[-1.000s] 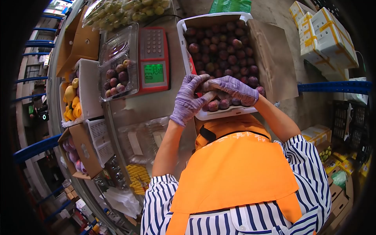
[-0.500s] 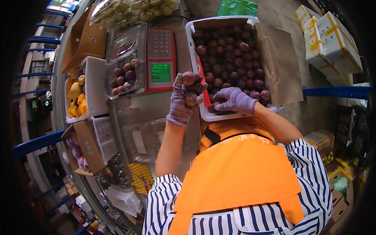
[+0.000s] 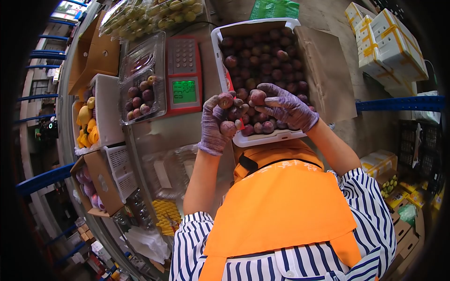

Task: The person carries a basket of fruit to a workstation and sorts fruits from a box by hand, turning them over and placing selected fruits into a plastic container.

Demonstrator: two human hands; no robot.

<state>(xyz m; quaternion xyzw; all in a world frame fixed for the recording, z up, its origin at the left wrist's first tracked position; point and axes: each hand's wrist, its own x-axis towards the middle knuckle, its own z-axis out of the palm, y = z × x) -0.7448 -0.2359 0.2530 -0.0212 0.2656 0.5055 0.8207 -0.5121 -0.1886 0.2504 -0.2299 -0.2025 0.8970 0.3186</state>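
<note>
Fingers [image 3: 277, 101] of the right hand [image 3: 296, 114] pinched a plum [image 3: 258, 97] above the white box [image 3: 272, 137]; I had just seen them down among the fruit [image 3: 276, 74], so one more was out. The left hand [image 3: 212, 136] curled around several plums [image 3: 228, 128] near the box's corner.

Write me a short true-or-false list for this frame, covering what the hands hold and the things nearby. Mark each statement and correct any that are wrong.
1. The left hand holds several plums. True.
2. The right hand holds a banana. False: it has a single plum in its grasp.
3. Both hands are bare. False: they wear purple gloves.
4. A clear container with plums in it is beside the scale. True.
5. The scale's display is dark. False: the display is lit green.
6. In the picture, the white box of plums is to the right of the scale. True.
</note>
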